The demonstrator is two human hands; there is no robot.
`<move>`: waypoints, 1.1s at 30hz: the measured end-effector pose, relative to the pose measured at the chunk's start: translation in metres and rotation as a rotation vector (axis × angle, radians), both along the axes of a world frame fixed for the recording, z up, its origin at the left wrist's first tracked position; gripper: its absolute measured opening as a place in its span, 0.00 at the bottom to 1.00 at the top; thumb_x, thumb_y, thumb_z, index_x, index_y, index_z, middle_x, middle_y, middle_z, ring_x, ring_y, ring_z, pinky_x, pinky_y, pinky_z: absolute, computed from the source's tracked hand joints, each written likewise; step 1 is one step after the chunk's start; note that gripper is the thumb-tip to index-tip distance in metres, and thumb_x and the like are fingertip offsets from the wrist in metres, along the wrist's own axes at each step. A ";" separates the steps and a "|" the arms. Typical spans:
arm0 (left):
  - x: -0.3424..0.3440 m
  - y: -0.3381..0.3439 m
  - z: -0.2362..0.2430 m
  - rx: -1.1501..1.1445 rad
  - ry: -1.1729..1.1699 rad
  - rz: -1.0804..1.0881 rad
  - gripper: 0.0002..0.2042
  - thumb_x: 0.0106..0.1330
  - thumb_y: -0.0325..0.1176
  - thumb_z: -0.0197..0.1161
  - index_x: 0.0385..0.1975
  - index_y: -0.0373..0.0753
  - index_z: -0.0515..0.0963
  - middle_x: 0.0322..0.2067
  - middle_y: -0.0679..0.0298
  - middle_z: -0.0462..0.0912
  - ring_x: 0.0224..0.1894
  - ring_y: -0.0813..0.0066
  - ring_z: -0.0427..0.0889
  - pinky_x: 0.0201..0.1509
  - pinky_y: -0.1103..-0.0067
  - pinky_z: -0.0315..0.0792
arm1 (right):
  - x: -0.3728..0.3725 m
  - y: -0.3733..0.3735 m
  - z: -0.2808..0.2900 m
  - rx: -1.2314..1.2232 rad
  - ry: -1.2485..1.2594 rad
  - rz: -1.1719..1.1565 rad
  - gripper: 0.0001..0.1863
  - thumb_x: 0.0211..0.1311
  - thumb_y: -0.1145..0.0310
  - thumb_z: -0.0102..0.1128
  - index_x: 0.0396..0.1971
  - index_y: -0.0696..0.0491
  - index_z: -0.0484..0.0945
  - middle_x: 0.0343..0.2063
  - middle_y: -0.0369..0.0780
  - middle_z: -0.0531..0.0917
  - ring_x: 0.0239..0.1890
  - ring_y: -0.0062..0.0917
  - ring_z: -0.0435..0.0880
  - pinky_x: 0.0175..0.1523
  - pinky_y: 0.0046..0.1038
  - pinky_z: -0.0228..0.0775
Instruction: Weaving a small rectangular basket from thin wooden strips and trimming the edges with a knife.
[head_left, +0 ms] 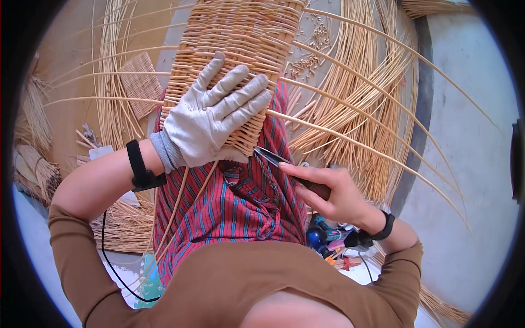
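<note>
1. Head view gives me a tapering woven panel (pixel 235 44) of pale tan rods, rising from the lap to the upper edge, its surface ribbed and tightly packed.
2. I see the left hand (pixel 210 115) in a whitish glove with a grey knitted cuff, fingers spread flat over the weave, thumb along the lower edge.
3. I see the bare right hand (pixel 328 191) closed around a pointed metal tool (pixel 273 157) with a dark handle; its shiny tip is at the panel's lower right corner, though I cannot tell whether it touches.
4. Long, smooth rods (pixel 350 134) bow outward from both sides of the panel.
5. Beneath lies crumpled red-and-blue plaid cloth (pixel 219 218) across the lap.
6. To the right I have a loose, fanned bundle of thin rods (pixel 355 109), with short, chunky clippings (pixel 314 44) near it; to the left, a smaller woven piece (pixel 141 85), flat and four-sided.
</note>
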State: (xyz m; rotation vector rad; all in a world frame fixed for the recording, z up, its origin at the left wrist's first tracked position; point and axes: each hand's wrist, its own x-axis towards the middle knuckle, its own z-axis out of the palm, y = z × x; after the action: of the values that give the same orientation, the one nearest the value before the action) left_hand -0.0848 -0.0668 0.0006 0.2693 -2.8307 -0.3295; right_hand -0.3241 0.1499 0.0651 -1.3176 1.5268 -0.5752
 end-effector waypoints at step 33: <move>-0.006 0.005 0.005 -0.129 -0.111 0.092 0.67 0.42 0.78 0.69 0.80 0.38 0.59 0.81 0.45 0.55 0.83 0.38 0.52 0.86 0.45 0.40 | -0.108 0.121 -0.329 0.615 -0.140 -0.761 0.25 0.76 0.59 0.65 0.67 0.53 0.77 0.46 0.41 0.88 0.48 0.23 0.87 0.51 0.30 0.80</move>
State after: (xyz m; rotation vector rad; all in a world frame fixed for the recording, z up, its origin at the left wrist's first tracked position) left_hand -0.0909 -0.0622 0.0051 0.3998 -2.9209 -0.1147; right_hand -0.4324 0.2708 -0.2637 -0.2026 1.8678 -0.5716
